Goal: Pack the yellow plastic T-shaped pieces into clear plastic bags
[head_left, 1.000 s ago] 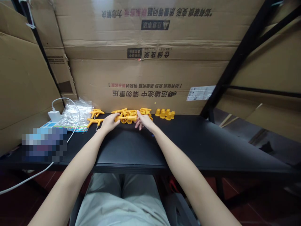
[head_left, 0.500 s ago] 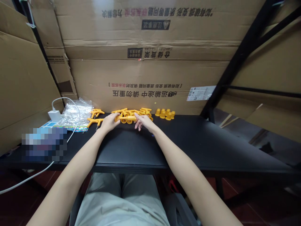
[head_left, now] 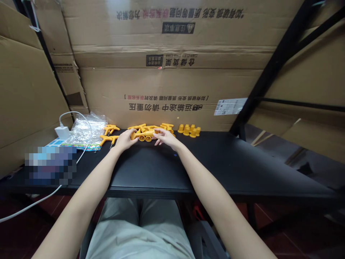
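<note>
Between my hands a yellow plastic piece (head_left: 148, 133) is held sideways above the black table. My left hand (head_left: 125, 140) is closed around its left end, thumb and fingers partly covering it. On its right end, a wider cup-like part, the fingers of my right hand (head_left: 169, 139) are pinched. Just behind and below lies a pile of yellow parts (head_left: 145, 139), some with round, bell-shaped mouths facing me; my hands hide part of it. Left of my left hand are yellow Y-shaped pieces (head_left: 109, 139) with small metal chains.
Several yellow bell-shaped caps (head_left: 193, 133) stand at the right rear of the table (head_left: 215, 162). A clear plastic bag (head_left: 87, 131), a white charger (head_left: 62, 132) with its cable and a blurred-out object (head_left: 51, 165) are on the left. Cardboard (head_left: 167, 82) walls the back.
The held piece has tilted, its right end now a little higher. My right hand has shifted slightly, its lower fingers curling in more. My left hand stays about where it was.
</note>
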Available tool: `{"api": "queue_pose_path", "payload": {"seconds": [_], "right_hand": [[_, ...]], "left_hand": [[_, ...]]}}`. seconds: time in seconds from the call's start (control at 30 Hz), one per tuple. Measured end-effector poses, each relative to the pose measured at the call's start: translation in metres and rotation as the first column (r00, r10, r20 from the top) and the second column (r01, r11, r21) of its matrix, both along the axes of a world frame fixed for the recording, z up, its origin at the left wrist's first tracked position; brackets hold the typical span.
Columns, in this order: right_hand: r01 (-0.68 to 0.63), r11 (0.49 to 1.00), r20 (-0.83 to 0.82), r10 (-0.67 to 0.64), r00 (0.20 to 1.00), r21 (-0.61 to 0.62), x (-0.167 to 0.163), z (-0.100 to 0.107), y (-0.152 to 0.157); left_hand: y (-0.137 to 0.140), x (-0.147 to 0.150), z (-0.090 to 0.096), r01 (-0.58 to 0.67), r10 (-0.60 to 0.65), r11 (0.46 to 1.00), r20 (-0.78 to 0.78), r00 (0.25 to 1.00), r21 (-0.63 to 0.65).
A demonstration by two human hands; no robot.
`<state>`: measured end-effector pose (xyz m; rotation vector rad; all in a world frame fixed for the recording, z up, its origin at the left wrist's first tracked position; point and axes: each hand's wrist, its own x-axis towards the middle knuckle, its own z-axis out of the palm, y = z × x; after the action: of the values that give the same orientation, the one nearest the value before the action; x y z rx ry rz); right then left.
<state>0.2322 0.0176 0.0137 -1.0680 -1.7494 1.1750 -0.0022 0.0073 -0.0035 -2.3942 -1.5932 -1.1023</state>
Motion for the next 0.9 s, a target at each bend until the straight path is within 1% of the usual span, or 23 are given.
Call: {"api": "queue_pose_path", "payload": {"seconds": [0.23, 0.5, 0.9], "right_hand": [[0.004, 1.000, -0.019, -0.003, 1.000, 0.012, 0.0010, -0.0012, 0.0014], [0.027, 0.999, -0.036, -0.026, 0.999, 0.026, 0.0002, -0.0028, 0.0030], [0.047, 0.999, -0.042, -0.047, 0.998, 0.011, -0.0023, -0.0023, 0.0011]], "left_hand": [[-0.0003, -0.0003, -0.0002, 0.019, -0.019, 1.000, -0.036, 0.999, 0.003], [-0.0009, 0.0004, 0.0003, -0.002, 0.002, 1.000, -0.048, 0.999, -0.006], [0.0007, -0.0004, -0.0023, 0.014, -0.013, 0.999, -0.050, 0.999, 0.029]]}}
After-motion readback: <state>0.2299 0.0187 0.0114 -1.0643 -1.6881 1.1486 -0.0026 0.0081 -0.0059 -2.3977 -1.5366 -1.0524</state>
